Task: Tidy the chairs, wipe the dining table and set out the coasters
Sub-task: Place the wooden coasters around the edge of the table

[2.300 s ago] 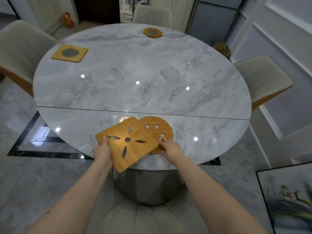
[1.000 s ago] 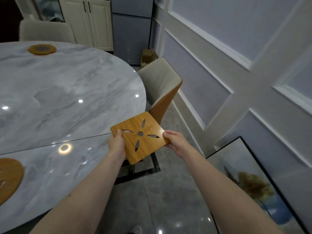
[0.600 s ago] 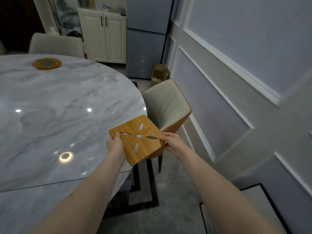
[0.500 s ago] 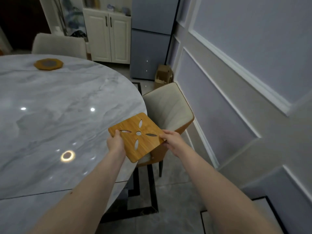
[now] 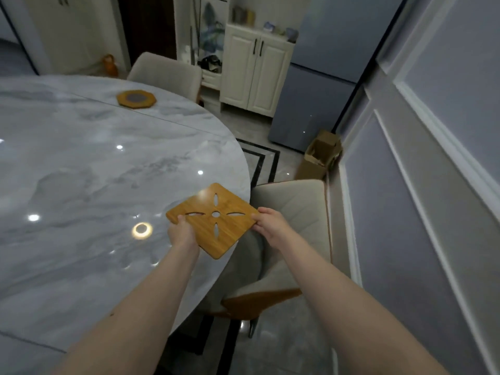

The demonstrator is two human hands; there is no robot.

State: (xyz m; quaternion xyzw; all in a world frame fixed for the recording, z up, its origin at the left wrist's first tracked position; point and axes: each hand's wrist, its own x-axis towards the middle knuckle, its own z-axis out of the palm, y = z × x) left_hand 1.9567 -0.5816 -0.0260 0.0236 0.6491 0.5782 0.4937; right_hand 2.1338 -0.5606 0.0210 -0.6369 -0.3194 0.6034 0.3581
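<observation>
A square wooden coaster with a four-petal cut-out is held flat over the right rim of the grey marble dining table. My left hand grips its left corner and my right hand grips its right corner. An octagonal wooden coaster with a grey centre lies at the table's far edge. A beige chair is tucked in right below the held coaster. A second beige chair stands behind the octagonal coaster.
A panelled wall runs close along the right. A cardboard box sits on the floor by a grey fridge. A white cabinet and an orange jug stand at the back.
I have carried the square coaster away from the round coaster and around the table's right side. It now hangs over the table rim, in front of the right chair.
</observation>
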